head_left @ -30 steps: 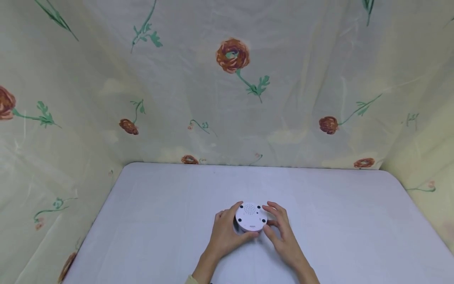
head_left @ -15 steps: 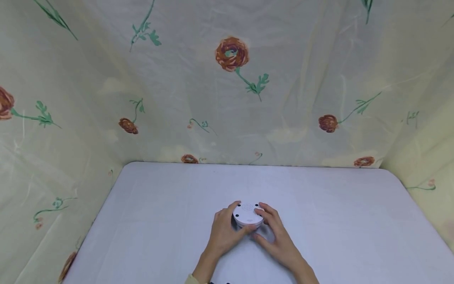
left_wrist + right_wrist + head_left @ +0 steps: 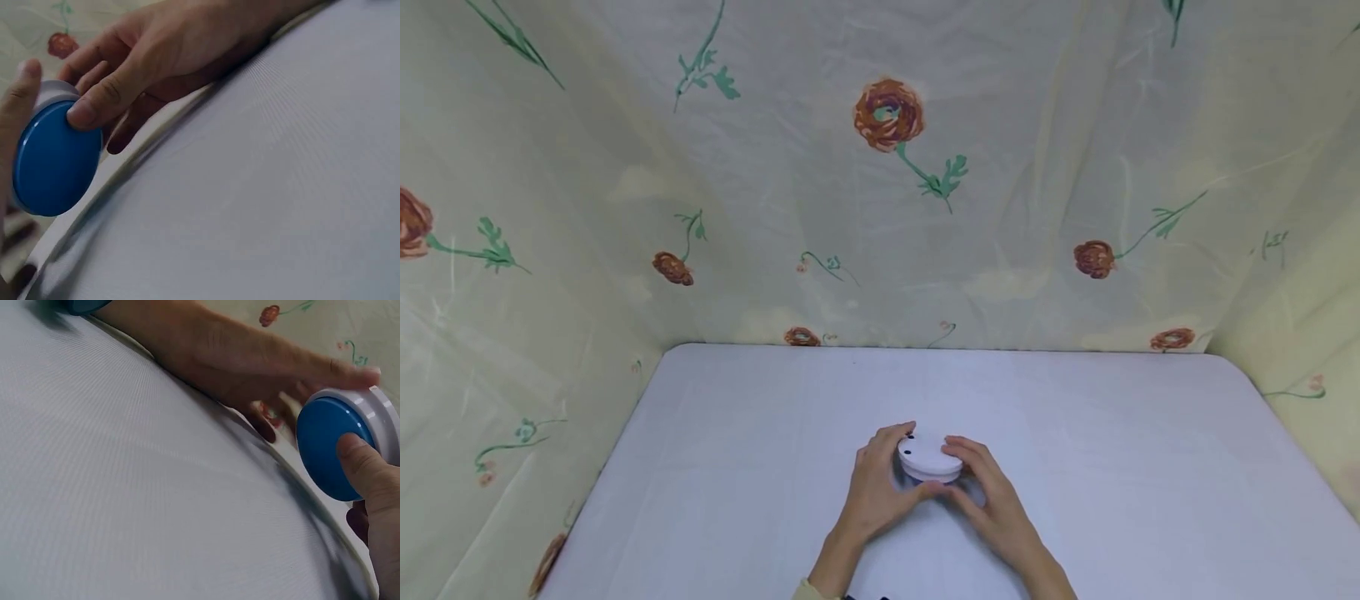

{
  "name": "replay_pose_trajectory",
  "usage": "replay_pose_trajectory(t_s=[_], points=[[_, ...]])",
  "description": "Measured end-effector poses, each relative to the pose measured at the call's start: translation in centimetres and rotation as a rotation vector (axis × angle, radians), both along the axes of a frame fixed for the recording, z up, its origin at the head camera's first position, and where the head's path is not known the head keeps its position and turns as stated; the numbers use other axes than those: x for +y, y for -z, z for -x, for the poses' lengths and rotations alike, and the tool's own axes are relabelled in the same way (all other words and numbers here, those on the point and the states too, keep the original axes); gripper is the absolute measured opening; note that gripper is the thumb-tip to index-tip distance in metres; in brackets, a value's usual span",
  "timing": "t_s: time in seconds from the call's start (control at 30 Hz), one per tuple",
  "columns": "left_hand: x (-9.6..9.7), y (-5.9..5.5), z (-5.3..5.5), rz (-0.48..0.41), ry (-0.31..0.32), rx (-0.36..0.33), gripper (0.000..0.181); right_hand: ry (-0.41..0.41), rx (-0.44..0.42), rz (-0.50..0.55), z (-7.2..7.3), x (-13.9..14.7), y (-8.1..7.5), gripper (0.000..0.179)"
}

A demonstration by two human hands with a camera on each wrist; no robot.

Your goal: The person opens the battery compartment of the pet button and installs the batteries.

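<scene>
A round push-button buzzer (image 3: 929, 457), white with a blue dome, is held between both hands over the table, its white underside with small black feet turned up in the head view. The left hand (image 3: 877, 483) grips its left side, fingers at the far rim and thumb on the near side. From the right, the right hand (image 3: 1000, 504) pinches it, fingertips over the underside. In the left wrist view the right thumb (image 3: 84, 114) lies on the edge of the blue dome (image 3: 56, 165). The right wrist view has the left thumb (image 3: 359, 377) along the white base (image 3: 374, 412).
A white-covered table (image 3: 760, 433) with rounded far corners spreads under the hands. Cream curtains (image 3: 1000, 167) printed with red-brown flowers hang behind it and along both sides.
The buzzer has tipped so its underside shows less to the head camera and more of its near side shows. The right fingers have moved onto the underside; the left hand keeps its grip.
</scene>
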State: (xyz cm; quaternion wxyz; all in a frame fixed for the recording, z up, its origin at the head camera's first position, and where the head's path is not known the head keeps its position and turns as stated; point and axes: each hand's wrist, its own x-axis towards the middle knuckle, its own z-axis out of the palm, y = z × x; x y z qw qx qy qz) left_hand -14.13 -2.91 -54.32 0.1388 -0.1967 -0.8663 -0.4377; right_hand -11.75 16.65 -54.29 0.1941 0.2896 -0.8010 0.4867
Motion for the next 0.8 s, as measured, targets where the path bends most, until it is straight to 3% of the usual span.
replay_pose_trajectory(t_s=[0.13, 0.23, 0.47, 0.6, 0.8], points=[[-0.28, -0.34, -0.12, -0.169, 0.078, 0.034, 0.078, -0.014, -0.082, 0.04, -0.19, 0.05, -0.03, 0.059], [-0.34, -0.48, -0.18, -0.176, 0.119, 0.056, 0.078, -0.012, -0.142, 0.053, -0.25, 0.14, -0.07, 0.06], [-0.23, -0.1, -0.02, -0.199, 0.194, 0.025, 0.072, -0.005, -0.226, 0.067, -0.22, 0.19, -0.2, 0.056], [-0.23, -0.01, 0.19, -0.227, 0.201, -0.012, 0.061, -0.005, -0.262, 0.075, -0.22, 0.21, -0.33, 0.053], [-0.25, -0.11, 0.09, -0.256, 0.162, -0.084, 0.056, 0.09, -0.269, 0.013, -0.36, 0.07, -0.41, 0.053]])
